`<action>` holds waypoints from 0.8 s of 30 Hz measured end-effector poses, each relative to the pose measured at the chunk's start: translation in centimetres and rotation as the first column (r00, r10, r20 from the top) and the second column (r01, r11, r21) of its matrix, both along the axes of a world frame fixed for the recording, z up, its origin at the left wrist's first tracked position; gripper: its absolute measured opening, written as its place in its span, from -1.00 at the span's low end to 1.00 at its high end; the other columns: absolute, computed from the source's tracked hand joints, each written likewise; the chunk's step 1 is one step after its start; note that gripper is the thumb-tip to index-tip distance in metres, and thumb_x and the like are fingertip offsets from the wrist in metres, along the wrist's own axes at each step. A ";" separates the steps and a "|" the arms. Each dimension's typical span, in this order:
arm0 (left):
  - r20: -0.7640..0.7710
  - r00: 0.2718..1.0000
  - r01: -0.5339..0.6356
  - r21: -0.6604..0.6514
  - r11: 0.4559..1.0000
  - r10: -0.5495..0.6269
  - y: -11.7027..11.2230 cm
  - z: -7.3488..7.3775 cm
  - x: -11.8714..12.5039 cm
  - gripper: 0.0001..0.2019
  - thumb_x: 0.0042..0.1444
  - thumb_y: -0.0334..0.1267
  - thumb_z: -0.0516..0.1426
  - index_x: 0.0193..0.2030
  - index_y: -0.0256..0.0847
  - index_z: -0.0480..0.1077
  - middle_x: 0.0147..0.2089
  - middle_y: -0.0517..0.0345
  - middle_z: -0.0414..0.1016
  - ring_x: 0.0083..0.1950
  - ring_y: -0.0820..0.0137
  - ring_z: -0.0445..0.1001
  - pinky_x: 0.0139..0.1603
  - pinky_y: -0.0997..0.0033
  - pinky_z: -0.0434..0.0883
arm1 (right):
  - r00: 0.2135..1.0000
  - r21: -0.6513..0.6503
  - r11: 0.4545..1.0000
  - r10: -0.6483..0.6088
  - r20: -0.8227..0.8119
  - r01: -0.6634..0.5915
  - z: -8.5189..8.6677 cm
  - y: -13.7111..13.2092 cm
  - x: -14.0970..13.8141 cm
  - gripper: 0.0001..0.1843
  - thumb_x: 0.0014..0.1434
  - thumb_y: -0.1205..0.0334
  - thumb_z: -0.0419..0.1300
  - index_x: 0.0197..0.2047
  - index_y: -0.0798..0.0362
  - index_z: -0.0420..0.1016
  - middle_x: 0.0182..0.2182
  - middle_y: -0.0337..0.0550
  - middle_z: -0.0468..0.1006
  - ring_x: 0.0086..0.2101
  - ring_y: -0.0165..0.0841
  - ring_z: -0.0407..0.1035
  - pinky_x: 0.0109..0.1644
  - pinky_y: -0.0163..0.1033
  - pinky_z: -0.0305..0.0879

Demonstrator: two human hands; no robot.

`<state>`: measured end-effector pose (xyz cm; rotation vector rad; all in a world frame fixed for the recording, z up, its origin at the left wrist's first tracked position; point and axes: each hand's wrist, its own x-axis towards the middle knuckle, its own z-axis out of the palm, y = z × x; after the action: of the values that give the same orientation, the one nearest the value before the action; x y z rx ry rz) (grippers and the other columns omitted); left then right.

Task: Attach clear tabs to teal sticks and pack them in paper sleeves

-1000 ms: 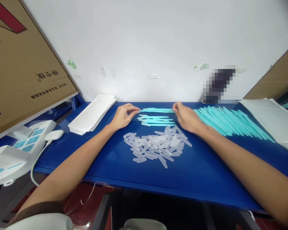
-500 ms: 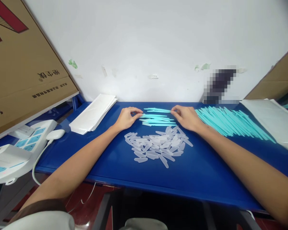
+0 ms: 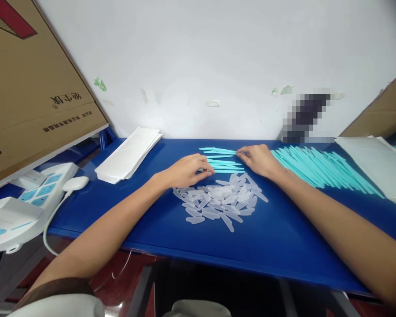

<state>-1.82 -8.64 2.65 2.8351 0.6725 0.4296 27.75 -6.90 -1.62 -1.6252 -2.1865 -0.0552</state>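
Several slim turquoise sticks, shaped like eyebrow razors [image 3: 221, 162], lie roughly parallel between my hands. My left hand [image 3: 190, 170] is at their left ends, fingers curled and tips together. Whatever those fingertips hold, if anything, cannot be made out. At the right end of the upper sticks, my right hand [image 3: 259, 158] has thumb and forefinger pinched on a turquoise stick's end. Just in front of the row is a loose heap of small translucent plastic covers [image 3: 218, 200]; my left hand is close to its back left edge.
A large pile of turquoise sticks [image 3: 323, 171] lies right of my right hand. White flat packets [image 3: 128, 154] are at the left, a whitish sheet [image 3: 366, 156] at the far right. A power strip [image 3: 42, 198] and cardboard box [image 3: 46, 83] stand left of the blue table [image 3: 260, 246].
My left hand has moved right and toward me, from the sticks' left ends to over the lower sticks beside the covers. The right hand stays at the upper sticks' right end.
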 end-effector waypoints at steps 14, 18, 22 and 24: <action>-0.155 0.988 0.046 0.181 0.982 -0.018 -0.7 -0.4 1.3 -0.68 0.41 -0.16 0.02 -0.03 -0.04 0.63 -0.16 -0.01 0.47 -0.14 0.25 0.37 -0.12 0.26 0.25 | 1.000 -0.022 1.000 0.008 0.013 -0.007 0.2 0.2 1.2 -0.64 0.33 0.14 0.08 -0.05 0.01 0.70 -0.13 -0.05 0.70 -0.10 -0.08 0.54 -0.04 -0.09 0.36; -0.128 0.992 0.011 0.186 0.982 0.014 -0.2 -0.4 0.8 -0.69 0.39 -0.21 0.02 -0.06 -0.16 0.61 -0.10 -0.04 0.51 -0.10 0.23 0.39 -0.10 0.26 0.29 | 1.000 -0.036 0.999 0.000 0.017 0.001 0.1 0.2 1.0 -0.63 0.34 0.11 0.07 -0.02 -0.01 0.68 -0.10 -0.05 0.69 -0.10 -0.09 0.53 -0.04 -0.08 0.34; 0.086 0.990 -0.121 0.157 0.980 0.108 0.9 -0.8 0.0 -0.72 0.37 -0.21 0.02 -0.06 -0.20 0.56 -0.07 -0.05 0.55 -0.07 0.25 0.45 -0.05 0.26 0.37 | 0.999 -0.025 1.000 -0.015 0.042 0.016 -0.1 0.1 0.6 -0.62 0.34 0.11 0.06 0.03 -0.03 0.65 -0.12 -0.04 0.67 -0.15 -0.10 0.51 -0.10 -0.08 0.32; 0.251 0.948 -0.230 0.111 0.967 0.197 1.8 -1.2 -0.6 -0.75 0.34 -0.20 0.05 -0.11 -0.20 0.55 -0.14 0.01 0.57 -0.14 0.31 0.49 -0.08 0.30 0.40 | 0.998 -0.020 1.000 -0.020 0.054 0.021 -0.1 0.0 0.5 -0.62 0.35 0.11 0.05 0.03 -0.05 0.64 -0.14 -0.05 0.65 -0.18 -0.13 0.49 -0.14 -0.11 0.30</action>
<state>-2.43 -6.81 1.44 2.7795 0.9361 0.8698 28.22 -6.92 -1.72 -1.6756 -2.2175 -0.0834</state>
